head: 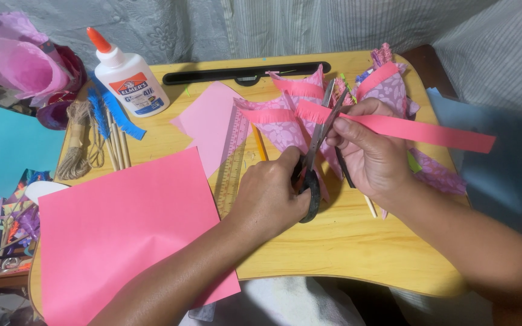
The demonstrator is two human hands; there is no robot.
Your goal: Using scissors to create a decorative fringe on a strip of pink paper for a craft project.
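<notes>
My left hand (271, 196) grips the black handles of a pair of scissors (316, 158), whose blades point up and away into the fringed edge of a long pink paper strip (430, 132). My right hand (370, 151) pinches that strip near its left, cut end and holds it level above the wooden lap table (339, 241). Behind the hands lie several pink and purple patterned paper cones (285, 124) with fringed pink bands.
A large pink paper sheet (122, 229) covers the near left. A smaller pale pink sheet (209, 124), a clear ruler (232, 163), a pencil (260, 143), a white glue bottle (129, 78), wooden skewers (118, 145), twine (78, 151) and tissue cones (22, 60) lie further back.
</notes>
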